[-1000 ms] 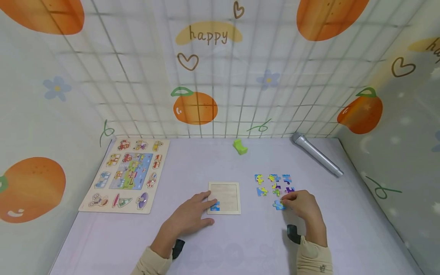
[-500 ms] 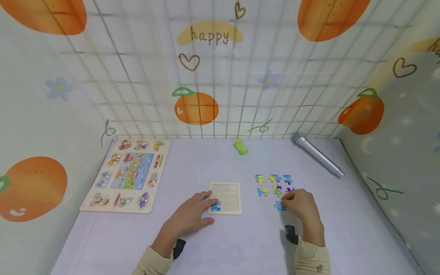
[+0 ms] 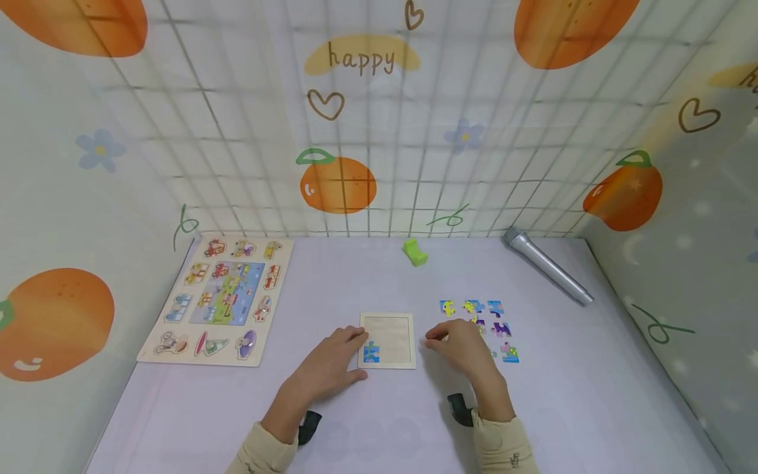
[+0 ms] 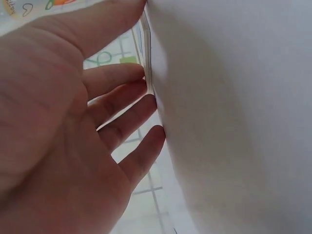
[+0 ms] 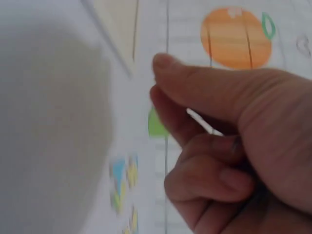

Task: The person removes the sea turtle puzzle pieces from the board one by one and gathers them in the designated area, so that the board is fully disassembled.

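Note:
In the head view, a square wooden puzzle frame (image 3: 386, 317) has one blue jigsaw piece (image 3: 371, 354) in its lower left corner. My left hand (image 3: 331, 362) rests at the frame's left side with fingers extended; in the left wrist view its fingertips (image 4: 155, 134) meet the tabletop. My right hand (image 3: 464, 349) is just right of the frame, above the table, overlapping some loose pieces. The right wrist view shows its thumb and index fingertips (image 5: 163, 61) nearly meeting, the other fingers curled in, and no piece between them. Loose jigsaw pieces (image 3: 495, 308) include a purple one (image 3: 501, 329).
A wooden picture board (image 3: 272, 342) with vehicle pieces lies at the left. A green block (image 3: 414, 253) sits at the back centre. A silver microphone (image 3: 547, 266) lies at the back right. Printed curtains (image 3: 237, 171) enclose the table.
My right hand has moved left from the loose pieces toward the frame, uncovering the lower right piece. My left index finger has drawn back, showing more of the blue piece.

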Action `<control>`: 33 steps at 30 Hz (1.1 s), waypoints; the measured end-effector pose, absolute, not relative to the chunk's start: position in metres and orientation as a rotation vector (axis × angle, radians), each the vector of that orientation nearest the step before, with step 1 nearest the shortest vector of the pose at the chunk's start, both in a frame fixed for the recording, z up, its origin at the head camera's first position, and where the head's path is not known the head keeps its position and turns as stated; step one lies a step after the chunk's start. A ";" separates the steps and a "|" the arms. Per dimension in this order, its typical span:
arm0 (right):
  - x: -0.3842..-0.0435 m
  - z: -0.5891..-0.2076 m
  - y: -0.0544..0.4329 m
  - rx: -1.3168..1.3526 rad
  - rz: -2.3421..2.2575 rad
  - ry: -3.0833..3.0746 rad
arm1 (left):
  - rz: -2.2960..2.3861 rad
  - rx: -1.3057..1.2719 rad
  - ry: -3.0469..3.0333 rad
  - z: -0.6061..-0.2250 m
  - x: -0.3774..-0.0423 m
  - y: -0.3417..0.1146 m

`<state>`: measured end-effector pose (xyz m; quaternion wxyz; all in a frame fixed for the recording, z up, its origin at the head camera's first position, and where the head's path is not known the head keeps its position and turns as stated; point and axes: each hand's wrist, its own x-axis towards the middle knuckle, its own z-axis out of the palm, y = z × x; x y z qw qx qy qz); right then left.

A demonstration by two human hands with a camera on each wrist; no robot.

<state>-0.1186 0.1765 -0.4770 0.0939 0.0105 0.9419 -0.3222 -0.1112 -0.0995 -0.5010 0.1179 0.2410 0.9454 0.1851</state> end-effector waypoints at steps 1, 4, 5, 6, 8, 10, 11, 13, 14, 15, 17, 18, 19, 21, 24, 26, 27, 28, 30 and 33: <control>-0.119 -0.478 0.170 -0.004 -0.971 2.790 | 0.548 0.706 2.770 -0.501 -0.112 -0.099; -0.122 -0.482 0.153 -0.096 -1.004 2.768 | 0.584 0.711 2.776 -0.501 -0.114 -0.099; -0.122 -0.484 0.148 -0.125 -1.015 2.753 | 0.593 0.716 2.779 -0.501 -0.114 -0.099; -0.123 -0.486 0.143 -0.156 -1.018 2.739 | 0.604 0.719 2.781 -0.501 -0.115 -0.100; -0.125 -0.491 0.135 -0.208 -1.022 2.705 | 0.624 0.729 2.788 -0.502 -0.117 -0.100; -0.127 -0.496 0.127 -0.286 -1.004 2.692 | 0.631 0.745 2.800 -0.503 -0.118 -0.100; -0.127 -0.498 0.124 -0.324 -0.995 2.690 | 0.635 0.748 2.805 -0.503 -0.118 -0.100; -0.129 -0.502 0.118 -0.389 -0.975 2.693 | 0.645 0.753 2.814 -0.504 -0.119 -0.100; -0.129 -0.504 0.115 -0.420 -0.964 2.698 | 0.645 0.754 2.821 -0.504 -0.119 -0.100; -0.130 -0.505 0.113 -0.443 -0.957 2.700 | 0.644 0.752 2.826 -0.505 -0.119 -0.099; -0.130 -0.506 0.109 -0.464 -0.964 2.693 | 0.637 0.740 2.835 -0.506 -0.119 -0.098; -0.130 -0.506 0.108 -0.467 -0.967 2.689 | 0.632 0.737 2.838 -0.506 -0.119 -0.098; -0.130 -0.506 0.106 -0.464 -0.969 2.687 | 0.623 0.734 2.844 -0.507 -0.119 -0.097; -0.129 -0.506 0.104 -0.444 -0.981 2.675 | 0.610 0.727 2.851 -0.508 -0.119 -0.097; -0.129 -0.507 0.102 -0.394 -1.000 2.667 | 0.615 0.725 2.851 -0.508 -0.119 -0.096; -0.128 -0.507 0.102 -0.364 -1.021 2.667 | 0.628 0.736 2.852 -0.508 -0.118 -0.095; -0.128 -0.508 0.101 -0.356 -1.040 2.668 | 0.639 0.744 2.852 -0.508 -0.118 -0.095; -0.127 -0.508 0.101 -0.350 -1.058 2.671 | 0.646 0.754 2.854 -0.508 -0.118 -0.095; -0.127 -0.509 0.101 -0.342 -1.102 2.666 | 0.651 0.770 2.862 -0.508 -0.118 -0.095; -0.126 -0.509 0.101 -0.339 -1.156 2.652 | 0.655 0.781 2.870 -0.507 -0.118 -0.096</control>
